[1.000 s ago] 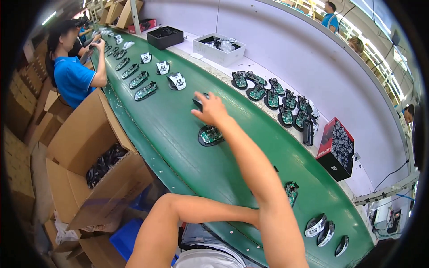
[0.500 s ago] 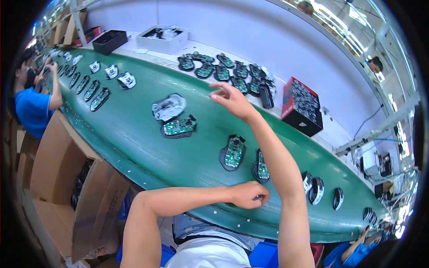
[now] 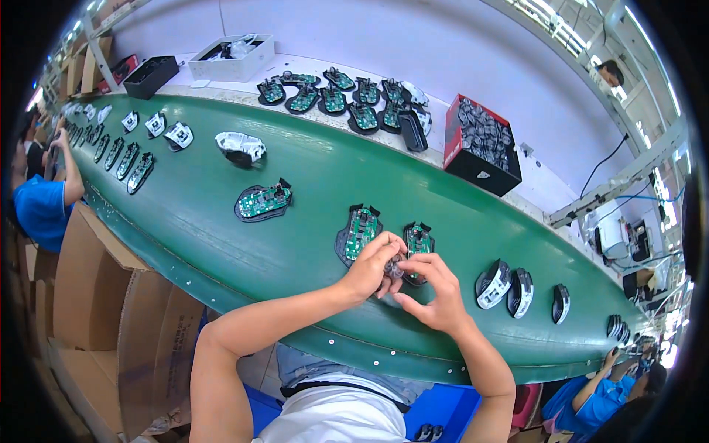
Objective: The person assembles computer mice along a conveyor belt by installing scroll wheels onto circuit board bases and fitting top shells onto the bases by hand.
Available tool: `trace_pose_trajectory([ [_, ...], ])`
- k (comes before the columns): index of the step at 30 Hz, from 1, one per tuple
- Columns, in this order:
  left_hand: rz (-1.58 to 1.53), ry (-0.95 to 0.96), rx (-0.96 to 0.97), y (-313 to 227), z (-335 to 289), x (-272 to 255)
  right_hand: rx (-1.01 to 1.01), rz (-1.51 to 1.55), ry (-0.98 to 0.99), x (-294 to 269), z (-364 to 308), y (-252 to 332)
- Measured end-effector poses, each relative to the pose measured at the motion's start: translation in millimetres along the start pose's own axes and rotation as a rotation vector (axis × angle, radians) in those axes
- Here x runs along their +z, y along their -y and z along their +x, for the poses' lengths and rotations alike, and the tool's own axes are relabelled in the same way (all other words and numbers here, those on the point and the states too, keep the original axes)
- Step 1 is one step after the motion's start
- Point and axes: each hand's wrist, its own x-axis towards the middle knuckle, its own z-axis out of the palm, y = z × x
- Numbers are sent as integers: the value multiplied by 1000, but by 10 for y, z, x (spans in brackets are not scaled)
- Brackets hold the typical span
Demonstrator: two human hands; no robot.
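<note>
My left hand (image 3: 371,269) is closed around small dark grey ribbed wheels (image 3: 394,269), which look like mouse scroll wheels; how many is hidden by the fingers. From the right, my right hand (image 3: 437,292) meets it, forefinger touching the wheels and thumb held apart. Just behind the hands, two mouse bases with green circuit boards lie on the belt: one mouse base (image 3: 360,235) at the left, another mouse base (image 3: 419,240) partly covered by my fingers. Further left is a third mouse base (image 3: 264,201), with a white mouse shell (image 3: 240,148) tipped beyond it.
The green belt (image 3: 310,262) carries white-and-black mouse parts (image 3: 493,284) at right and rows of bases (image 3: 140,173) at far left. Behind it, a shelf holds several boards (image 3: 333,101) and a red-black box (image 3: 481,136) of round dark pieces. A cardboard box (image 3: 151,347) stands left; co-workers in blue sit at both ends.
My right hand has come back from over the far side of the belt to my left hand. The left hand has risen from the near edge. The white shell now lies tipped, further from its neighbouring base.
</note>
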Motion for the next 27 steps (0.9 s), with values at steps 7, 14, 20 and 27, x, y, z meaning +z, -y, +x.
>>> trace_pose_trajectory([
  [7, 211, 126, -20, -34, -91, 95, -57, 43, -160, 142, -192, -222],
  [14, 175, 190, -165, -104, -64, 55, 129, 186, -330, 62, -229, -329],
  [20, 423, 159, -48, -115, -108, 83, -41, -108, -236, 6, -181, -306],
  [27, 497, 162, 107, -35, -106, 23, 69, -63, -163, -95, -103, -324],
])
